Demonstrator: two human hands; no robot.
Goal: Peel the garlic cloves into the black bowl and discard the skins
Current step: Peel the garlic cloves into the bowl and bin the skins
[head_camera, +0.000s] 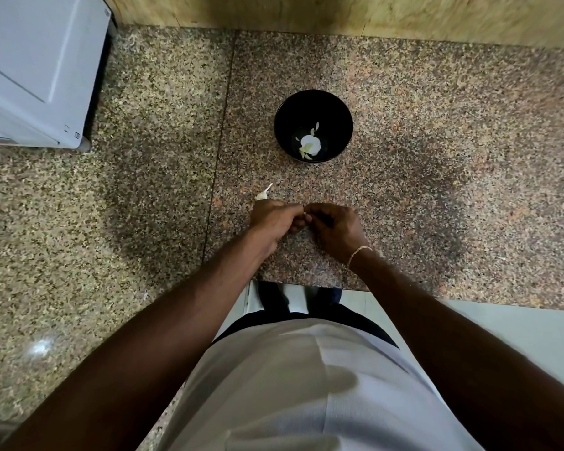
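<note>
The black bowl (313, 107) stands on the speckled granite counter, with pale garlic pieces (310, 144) lying at its bottom. Nearer to me, my left hand (274, 219) and my right hand (334, 226) meet fingertip to fingertip just above the counter. Between them they pinch a small garlic clove (306, 217), mostly hidden by the fingers. A white piece of garlic (263, 194) lies on the counter just beyond my left hand; whether it is a clove or a skin cannot be told.
A white appliance (36, 70) stands at the far left of the granite counter (437, 157). A wooden wall panel (339, 14) runs along the back. The counter's front edge is just behind my wrists, with the floor and my feet below.
</note>
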